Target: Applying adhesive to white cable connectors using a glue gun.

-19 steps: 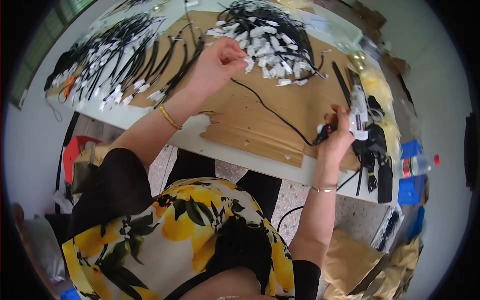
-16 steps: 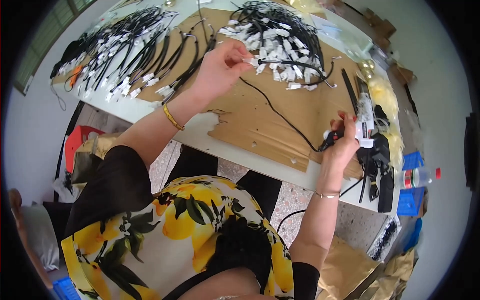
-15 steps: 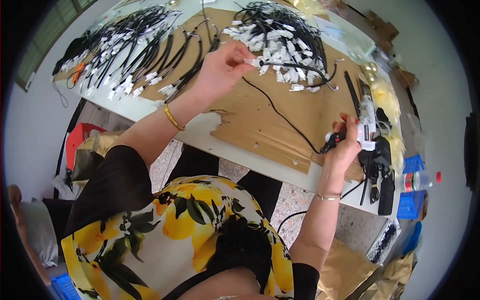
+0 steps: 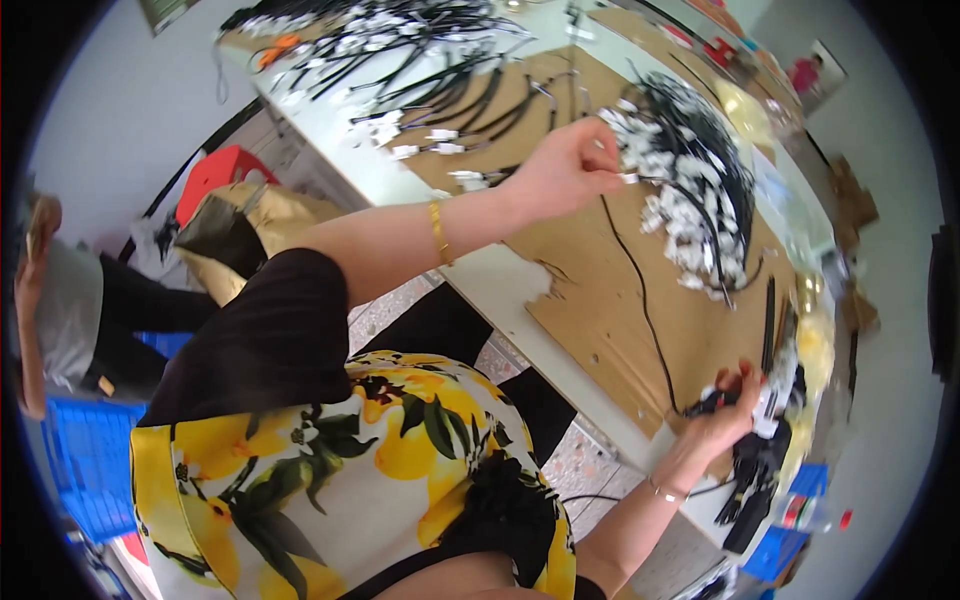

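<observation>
A small white plastic connector is pinched between the thumb and fingers of my left hand. It appears joined to a short black cable that lies over a heap of black cables with white connectors. My right hand, near the table's right end, is closed around a black handheld object; its exact kind is partly hidden by the fingers. A thin black cord curves across the brown cardboard between the two hands.
More black cables fan out at the far left, near orange-handled scissors. Black cords and parts crowd the right edge, with a plastic bottle beyond. A red stool and another person are at left.
The view has turned, so the table appears rotated and the person at left shows more fully. Both hands keep their grips; little else has visibly changed.
</observation>
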